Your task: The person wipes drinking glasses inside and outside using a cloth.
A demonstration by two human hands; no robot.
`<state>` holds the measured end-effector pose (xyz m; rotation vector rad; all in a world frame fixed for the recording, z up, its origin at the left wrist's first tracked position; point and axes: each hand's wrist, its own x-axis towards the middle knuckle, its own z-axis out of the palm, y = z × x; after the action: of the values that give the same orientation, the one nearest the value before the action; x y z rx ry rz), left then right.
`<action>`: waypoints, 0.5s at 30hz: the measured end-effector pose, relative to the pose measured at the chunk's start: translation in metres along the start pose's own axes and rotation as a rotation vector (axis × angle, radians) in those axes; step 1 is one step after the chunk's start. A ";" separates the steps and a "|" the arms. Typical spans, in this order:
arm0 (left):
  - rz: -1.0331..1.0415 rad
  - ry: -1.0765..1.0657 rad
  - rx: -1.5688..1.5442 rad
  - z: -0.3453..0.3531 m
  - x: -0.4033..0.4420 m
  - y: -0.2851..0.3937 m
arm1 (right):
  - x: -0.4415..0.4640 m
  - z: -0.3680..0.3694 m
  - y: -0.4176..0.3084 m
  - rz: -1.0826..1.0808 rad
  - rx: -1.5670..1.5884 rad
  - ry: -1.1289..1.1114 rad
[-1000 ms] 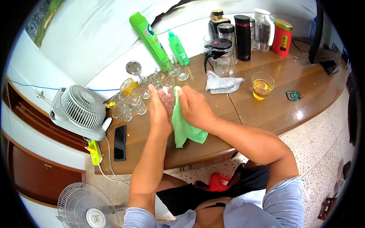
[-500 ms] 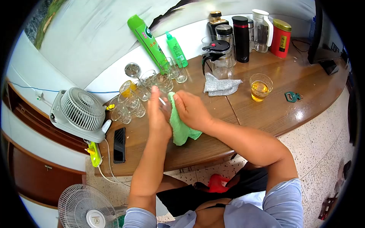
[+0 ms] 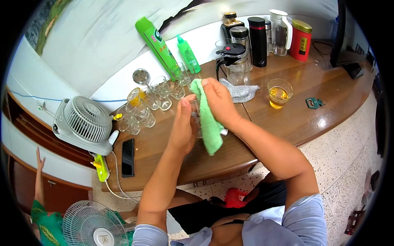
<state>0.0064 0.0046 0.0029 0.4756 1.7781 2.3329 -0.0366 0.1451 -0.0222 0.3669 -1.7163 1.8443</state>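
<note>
My left hand [image 3: 184,128] is closed around a clear glass [image 3: 196,121], mostly hidden between my fingers and the cloth. My right hand [image 3: 220,102] grips a green cloth [image 3: 210,127] at its upper part, thumb on top, pressing it against the glass. The cloth's lower end hangs loose over the table. Just beyond my left hand, several clear glasses [image 3: 145,114] stand in a cluster. A grey cloth [image 3: 243,93] lies behind my right hand.
A glass of amber liquid [image 3: 279,96] stands to the right, near a green bottle opener [image 3: 314,103]. Behind are a black-lidded teapot [image 3: 237,74] and a black flask [image 3: 258,43]. A phone [image 3: 128,158] and fan [image 3: 88,123] are left. Another person's arm [image 3: 39,180] shows lower left.
Both hands have shifted right, with the green cloth raised and turned along the glass. Another person in green has come into view at the lower left, one arm raised.
</note>
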 end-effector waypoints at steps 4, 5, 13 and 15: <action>-0.002 -0.013 0.033 0.001 -0.002 0.000 | -0.007 -0.003 -0.021 0.212 0.177 -0.070; -0.021 0.014 0.011 -0.001 -0.001 0.002 | -0.011 0.003 -0.025 0.235 0.190 -0.072; -0.024 0.334 -0.090 -0.030 0.009 0.011 | -0.043 0.029 -0.014 0.042 -0.237 -0.220; 0.018 0.431 -0.115 -0.033 0.012 0.018 | -0.048 0.030 -0.016 0.095 -0.248 -0.321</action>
<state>-0.0149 -0.0261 0.0141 -0.0367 1.7876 2.6855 0.0049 0.1051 -0.0331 0.5083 -2.1868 1.6774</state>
